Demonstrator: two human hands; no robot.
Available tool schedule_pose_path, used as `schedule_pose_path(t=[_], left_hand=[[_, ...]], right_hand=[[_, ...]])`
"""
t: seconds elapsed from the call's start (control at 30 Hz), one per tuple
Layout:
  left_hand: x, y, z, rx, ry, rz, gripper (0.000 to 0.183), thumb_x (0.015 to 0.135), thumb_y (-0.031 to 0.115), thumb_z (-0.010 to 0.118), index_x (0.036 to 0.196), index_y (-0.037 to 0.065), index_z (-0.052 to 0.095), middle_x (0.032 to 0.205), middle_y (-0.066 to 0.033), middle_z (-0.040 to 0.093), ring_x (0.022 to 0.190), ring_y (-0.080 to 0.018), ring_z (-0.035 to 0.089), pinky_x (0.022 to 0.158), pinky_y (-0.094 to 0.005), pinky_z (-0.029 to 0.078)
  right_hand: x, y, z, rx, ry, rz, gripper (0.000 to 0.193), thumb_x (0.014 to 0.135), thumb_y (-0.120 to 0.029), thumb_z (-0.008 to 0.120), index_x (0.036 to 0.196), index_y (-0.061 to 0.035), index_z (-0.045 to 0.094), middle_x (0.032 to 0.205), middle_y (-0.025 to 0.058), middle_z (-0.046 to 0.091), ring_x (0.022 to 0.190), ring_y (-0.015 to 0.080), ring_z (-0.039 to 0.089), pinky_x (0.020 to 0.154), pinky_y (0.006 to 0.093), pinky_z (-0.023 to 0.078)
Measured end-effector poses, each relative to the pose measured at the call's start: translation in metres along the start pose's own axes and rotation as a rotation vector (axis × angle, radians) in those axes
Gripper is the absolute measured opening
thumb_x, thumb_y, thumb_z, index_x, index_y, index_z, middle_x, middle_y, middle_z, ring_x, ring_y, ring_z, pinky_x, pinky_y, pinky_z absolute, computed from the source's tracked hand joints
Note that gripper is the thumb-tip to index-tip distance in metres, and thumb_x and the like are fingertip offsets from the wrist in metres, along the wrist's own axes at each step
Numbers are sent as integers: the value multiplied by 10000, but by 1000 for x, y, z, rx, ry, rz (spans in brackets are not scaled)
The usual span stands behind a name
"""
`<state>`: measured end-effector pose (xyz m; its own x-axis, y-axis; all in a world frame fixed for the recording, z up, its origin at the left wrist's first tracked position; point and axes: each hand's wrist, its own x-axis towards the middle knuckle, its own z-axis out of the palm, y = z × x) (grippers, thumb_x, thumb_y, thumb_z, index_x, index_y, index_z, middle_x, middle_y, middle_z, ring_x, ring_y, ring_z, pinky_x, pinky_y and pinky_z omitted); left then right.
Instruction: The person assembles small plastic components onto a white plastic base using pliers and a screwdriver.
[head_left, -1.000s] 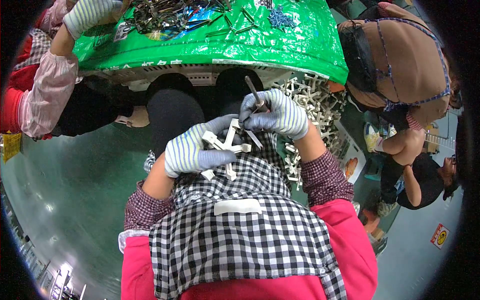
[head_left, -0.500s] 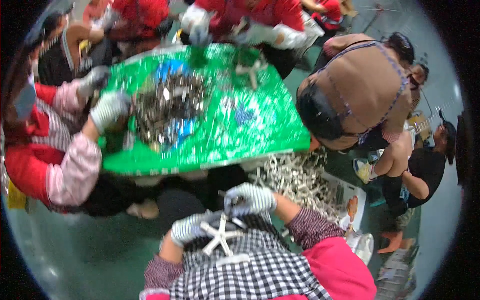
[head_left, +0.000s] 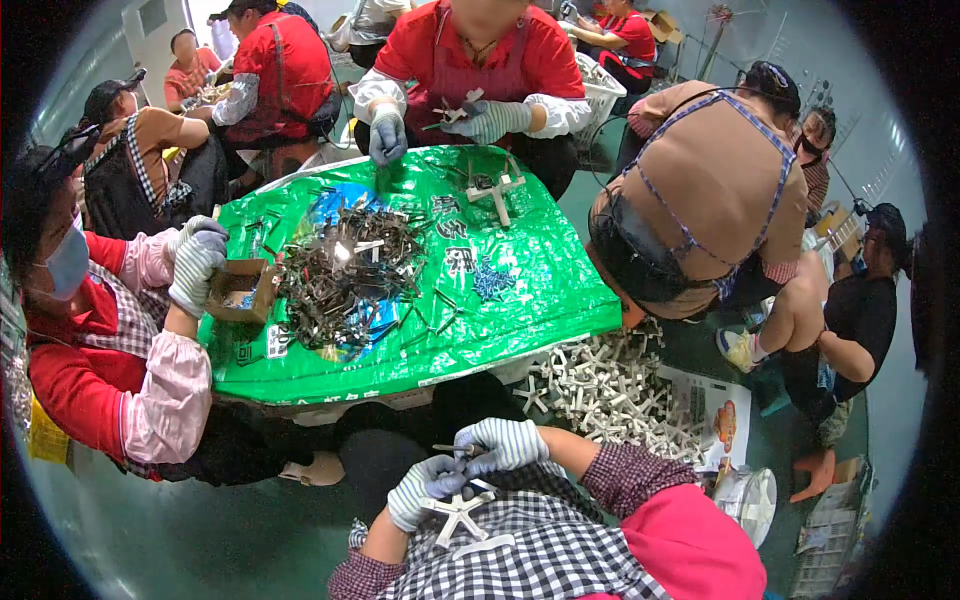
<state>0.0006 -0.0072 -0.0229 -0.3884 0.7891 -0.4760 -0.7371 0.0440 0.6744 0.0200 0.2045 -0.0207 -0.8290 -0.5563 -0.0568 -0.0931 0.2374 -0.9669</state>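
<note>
L hand point(head_left: 425, 487), striped knit glove, fingers curled round the white cross-shaped plastic piece point(head_left: 458, 512) – it lies just under the fingers, over the checked apron point(head_left: 540, 550). R hand point(head_left: 505, 443) pinches a thin dark metal pin point(head_left: 447, 449), prob. tip touching the cross.

green printed sack point(head_left: 520, 290) covering table, cardboard box point(head_left: 240, 290)

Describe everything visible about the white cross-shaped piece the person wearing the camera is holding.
The white cross-shaped piece is a pale, plastic-looking part with several flat arms radiating from a centre. It lies tilted over the person's checked apron, low in the picture. The gloved left hand grips its upper arm, and the gloved right hand holds a thin dark metal strip just above it. Whether the strip touches it cannot be told. Finer detail is too small to see.
</note>
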Motion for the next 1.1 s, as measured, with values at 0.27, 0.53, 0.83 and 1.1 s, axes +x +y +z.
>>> schedule_pose_path(t=[0.27, 0.53, 0.83, 1.1], left_hand=[[0, -11, 3, 45, 54, -2, 419, 737, 137, 662, 1088, -23, 498, 772, -85, 616, 655, -165, 603, 608, -268, 493], [-2, -13, 4, 12, 117, -42, 311, 732, 104, 673, 996, -9, 556, 771, -68, 622, 659, -161, 618, 603, -265, 501], [-4, -1, 11, 205, 186, -7, 298, 763, 148, 647, 987, -35, 573, 763, -71, 630, 677, -129, 615, 613, -242, 495], [-11, -16, 9, 120, 146, 21, 292, 774, 141, 627, 999, -34, 562, 767, -78, 633, 675, -137, 613, 620, -247, 495]], right_hand=[[2, 9, 4, -32, 46, -86, 302, 675, -109, 730, 917, -45, 561, 862, 88, 538, 806, 214, 535, 710, 317, 453], [-4, -2, 4, -110, 43, -88, 294, 698, -123, 714, 947, -50, 576, 1013, 100, 517, 907, 227, 538, 776, 316, 456], [-6, 4, 10, 54, 208, -71, 344, 675, -142, 734, 967, -58, 572, 991, 88, 540, 908, 225, 545, 802, 324, 454], [-14, 5, 21, -16, 312, -198, 361, 678, -169, 747, 977, -66, 574, 971, 87, 572, 909, 213, 552, 799, 318, 453]])
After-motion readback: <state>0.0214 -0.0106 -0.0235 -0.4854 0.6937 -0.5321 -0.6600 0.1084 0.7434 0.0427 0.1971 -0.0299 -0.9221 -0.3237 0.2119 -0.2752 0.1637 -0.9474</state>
